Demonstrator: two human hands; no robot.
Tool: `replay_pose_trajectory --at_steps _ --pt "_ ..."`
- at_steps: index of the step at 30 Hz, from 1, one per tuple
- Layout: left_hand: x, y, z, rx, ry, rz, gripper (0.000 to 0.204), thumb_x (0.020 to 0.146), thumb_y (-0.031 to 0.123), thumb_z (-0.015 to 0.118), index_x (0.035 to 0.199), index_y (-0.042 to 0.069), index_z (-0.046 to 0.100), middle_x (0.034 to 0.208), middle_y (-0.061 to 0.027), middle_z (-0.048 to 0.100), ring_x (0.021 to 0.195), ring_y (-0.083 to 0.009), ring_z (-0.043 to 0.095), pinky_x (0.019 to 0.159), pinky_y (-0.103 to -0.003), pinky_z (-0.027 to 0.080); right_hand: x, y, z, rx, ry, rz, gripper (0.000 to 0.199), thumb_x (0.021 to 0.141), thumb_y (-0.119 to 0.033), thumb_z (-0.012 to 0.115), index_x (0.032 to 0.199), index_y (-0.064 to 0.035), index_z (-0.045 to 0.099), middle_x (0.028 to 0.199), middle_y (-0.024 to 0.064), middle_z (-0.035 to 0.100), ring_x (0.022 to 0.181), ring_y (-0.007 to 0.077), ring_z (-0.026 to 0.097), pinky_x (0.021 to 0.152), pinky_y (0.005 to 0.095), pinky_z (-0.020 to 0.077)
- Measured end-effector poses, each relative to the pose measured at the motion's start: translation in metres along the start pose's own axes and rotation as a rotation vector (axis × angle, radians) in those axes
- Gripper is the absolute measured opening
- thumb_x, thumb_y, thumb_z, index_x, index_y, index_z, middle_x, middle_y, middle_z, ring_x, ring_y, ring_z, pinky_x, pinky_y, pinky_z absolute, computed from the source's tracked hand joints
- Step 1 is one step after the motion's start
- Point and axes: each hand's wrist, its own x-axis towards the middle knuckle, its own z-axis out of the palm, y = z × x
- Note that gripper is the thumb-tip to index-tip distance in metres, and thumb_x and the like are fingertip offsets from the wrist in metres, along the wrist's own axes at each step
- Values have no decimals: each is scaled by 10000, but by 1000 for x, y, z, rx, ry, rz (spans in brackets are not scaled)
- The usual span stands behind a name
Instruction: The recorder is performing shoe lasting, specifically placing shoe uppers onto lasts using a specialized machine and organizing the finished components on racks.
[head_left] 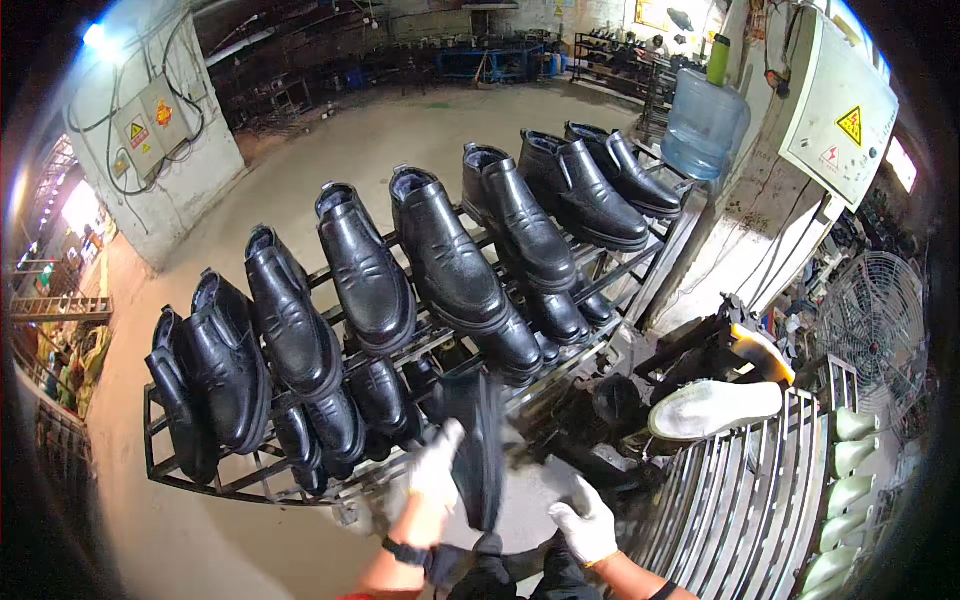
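Note:
Both my hands wear white gloves. My left hand (436, 468) grips a black leather shoe (477, 450) by its side, held sole-edge toward me, just below a metal rack (190, 478). My right hand (585, 525) is lower right of the shoe, fingers curled near its heel; whether it touches the shoe is unclear. The rack carries a top row of several black leather ankle shoes (445, 255) and a lower row of more black shoes (340, 425).
A white shoe last (712, 407) sits on a machine (700, 350) at right, beside a slatted metal tray (740, 510). A water jug (703, 122), a grey electrical cabinet (838, 105) and a wire fan (872, 325) stand at right. Pale lasts (850, 460) line the right edge. Concrete floor lies beyond.

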Motion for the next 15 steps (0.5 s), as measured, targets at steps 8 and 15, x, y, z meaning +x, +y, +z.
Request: replay_pose_trajectory --at_steps 8,15 --pt "155 103 -24 129 676 429 595 829 515 843 1201 61 748 1250 -173 753 1091 -367 728 992 -447 559 -32 -24 -128 -532 280 -211 353 925 -67 736 1255 40 672 861 118 729 675 201 668 627 331 549" --pt "122 138 -53 456 480 43 699 868 479 760 1452 122 618 1490 -186 616 1303 -404 619 1162 -514 458 107 -202 -168 -1158 487 -821 233 881 -144 760 1077 -16 756 916 134 730 914 382 689 918 477 537"
